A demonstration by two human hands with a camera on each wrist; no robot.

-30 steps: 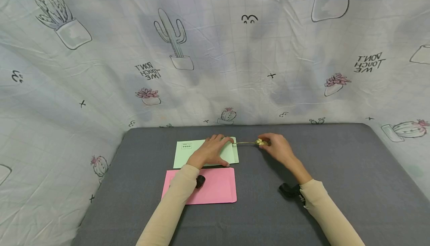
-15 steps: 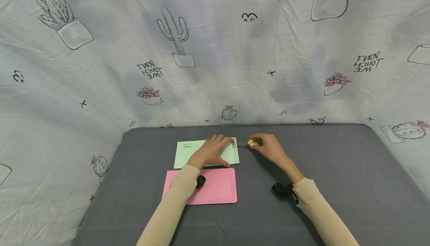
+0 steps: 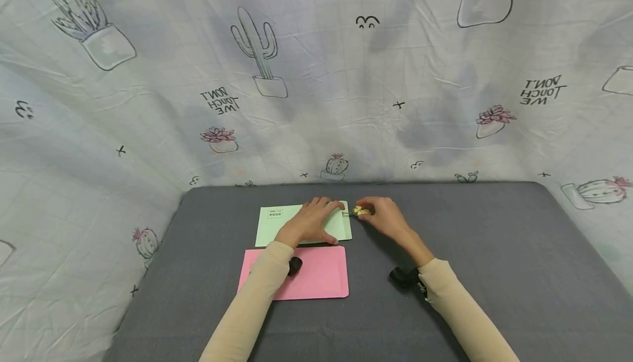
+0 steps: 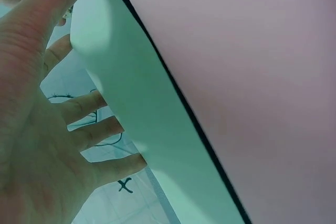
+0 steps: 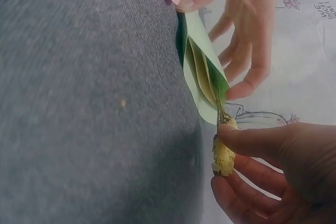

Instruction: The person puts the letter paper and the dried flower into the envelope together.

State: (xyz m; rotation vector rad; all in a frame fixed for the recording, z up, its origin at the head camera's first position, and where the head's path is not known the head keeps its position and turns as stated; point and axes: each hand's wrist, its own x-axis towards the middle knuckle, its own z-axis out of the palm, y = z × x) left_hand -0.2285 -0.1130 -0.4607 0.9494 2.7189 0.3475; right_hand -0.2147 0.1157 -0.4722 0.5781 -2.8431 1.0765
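Observation:
A light green envelope (image 3: 269, 224) lies on the table. My left hand (image 3: 310, 223) spreads over it, the thumb at the near edge and the fingertips at the far edge. In the right wrist view its mouth (image 5: 202, 74) gapes, with a cream inner layer showing. My right hand (image 3: 384, 218) pinches a small yellow flower (image 5: 224, 156) by its head between thumb and fingers, just right of the envelope. The thin stem (image 5: 220, 109) runs into the mouth, its far end hidden inside. Close to the left wrist, a pink envelope (image 3: 321, 274) lies partly under the forearm.
The table (image 3: 470, 230) has a dark grey cloth. Behind it hangs a pale curtain (image 3: 316, 76) printed with cacti. A black wrist camera (image 3: 403, 278) sits at the right wrist and another camera (image 3: 295, 266) at the left.
My right hand has moved left with the flower, and more of the stem has slid into the green envelope. The left hand keeps its place.

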